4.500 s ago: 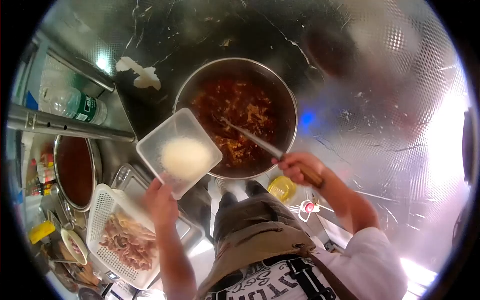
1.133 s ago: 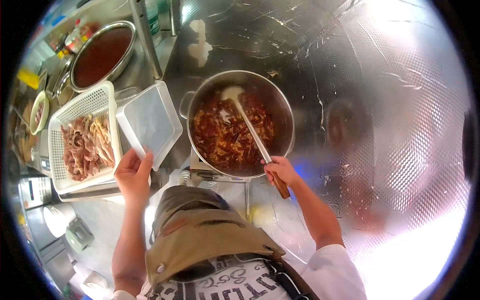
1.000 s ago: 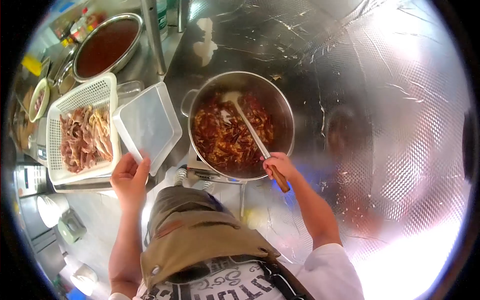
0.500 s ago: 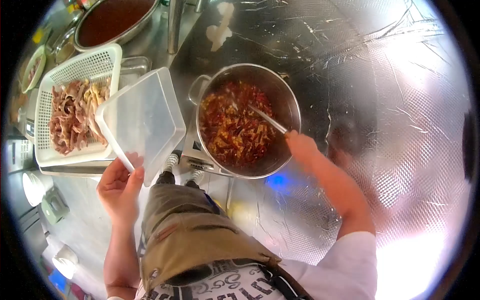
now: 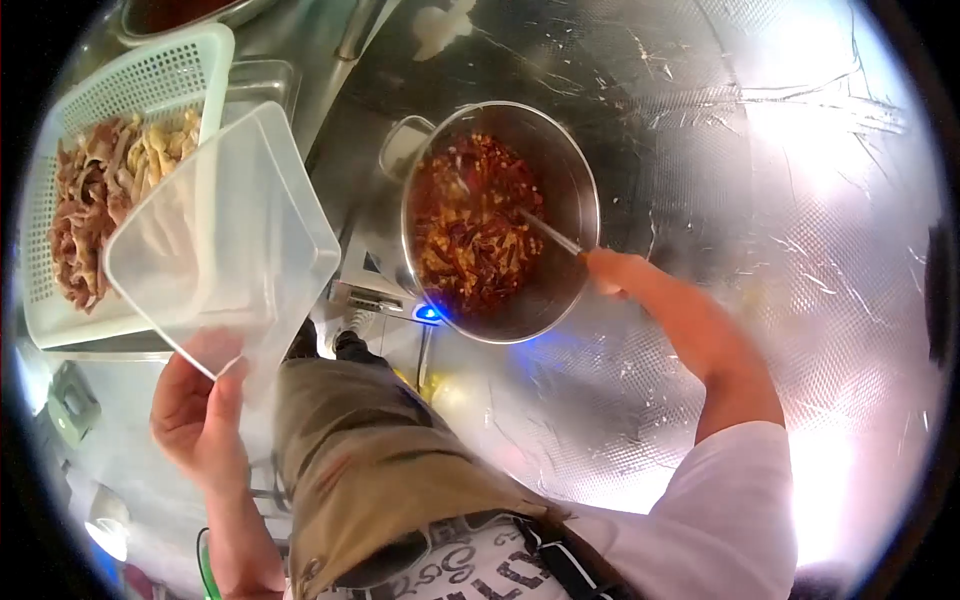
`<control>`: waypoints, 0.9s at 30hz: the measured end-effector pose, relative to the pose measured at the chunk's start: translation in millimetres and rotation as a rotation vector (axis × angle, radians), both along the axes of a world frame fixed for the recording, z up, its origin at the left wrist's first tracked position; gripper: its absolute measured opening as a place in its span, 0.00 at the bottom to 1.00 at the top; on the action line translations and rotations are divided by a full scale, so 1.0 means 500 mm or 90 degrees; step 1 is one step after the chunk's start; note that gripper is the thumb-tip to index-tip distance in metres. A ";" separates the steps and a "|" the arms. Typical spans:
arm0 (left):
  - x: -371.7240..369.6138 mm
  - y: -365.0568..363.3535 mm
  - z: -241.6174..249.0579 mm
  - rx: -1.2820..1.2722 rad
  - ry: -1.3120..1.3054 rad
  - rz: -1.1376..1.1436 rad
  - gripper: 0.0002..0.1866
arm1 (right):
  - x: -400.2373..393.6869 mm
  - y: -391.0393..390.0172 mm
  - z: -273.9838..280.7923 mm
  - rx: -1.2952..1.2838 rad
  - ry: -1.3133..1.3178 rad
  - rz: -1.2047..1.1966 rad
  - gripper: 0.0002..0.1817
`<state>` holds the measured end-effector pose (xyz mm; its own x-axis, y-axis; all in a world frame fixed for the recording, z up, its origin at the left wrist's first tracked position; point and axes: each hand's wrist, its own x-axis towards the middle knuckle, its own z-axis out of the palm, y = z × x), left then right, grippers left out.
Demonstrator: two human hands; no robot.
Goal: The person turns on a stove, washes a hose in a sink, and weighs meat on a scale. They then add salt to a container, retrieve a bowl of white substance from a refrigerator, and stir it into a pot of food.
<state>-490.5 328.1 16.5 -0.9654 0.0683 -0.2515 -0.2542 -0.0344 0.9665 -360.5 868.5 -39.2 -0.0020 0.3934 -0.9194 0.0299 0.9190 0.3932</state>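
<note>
My left hand [image 5: 205, 400] grips the lower corner of a clear plastic container [image 5: 235, 220], thumb on one side of the rim and fingers behind it. The container is tilted and overlaps the white basket in this view. My right hand [image 5: 618, 272] is closed around the handle of a long utensil [image 5: 552, 232], whose far end is hidden in the food. That food, a red, oily mix with chilies [image 5: 478, 245], lies inside a deep steel pot [image 5: 575, 170] with a loop handle on its left.
A white perforated basket [image 5: 215, 60] of pale and brownish meat pieces [image 5: 95, 200] stands at the left. Behind it is part of a large metal bowl [image 5: 190, 30]. Foil-like sheeting [image 5: 700, 200] covers the surface right of the pot. A blue light [image 5: 427, 313] glows below it.
The container and my left hand have moved left and slightly down. The utensil has shifted in the pot, with my right hand slightly higher and further right. The whole view has shifted a little.
</note>
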 end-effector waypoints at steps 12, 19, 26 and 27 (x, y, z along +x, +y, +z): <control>-0.023 -0.063 -0.005 0.036 0.008 0.020 0.25 | 0.019 -0.197 0.090 -0.022 0.004 -0.779 0.05; -0.028 -0.077 -0.006 0.060 0.019 0.046 0.29 | 0.010 -0.243 0.057 -0.114 -0.046 -1.050 0.14; -0.027 -0.051 -0.001 0.041 0.006 0.030 0.28 | -0.042 -0.338 0.033 -0.256 -0.085 -1.625 0.08; -0.026 -0.045 0.003 0.036 0.006 0.031 0.28 | -0.053 -0.358 0.034 -0.293 -0.050 -1.710 0.06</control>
<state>-503.3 305.8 18.0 -0.9703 0.0343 -0.2396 -0.2419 -0.1013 0.9650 -387.2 689.7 -22.2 -0.1200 -0.4714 -0.8737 0.4689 -0.8026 0.3687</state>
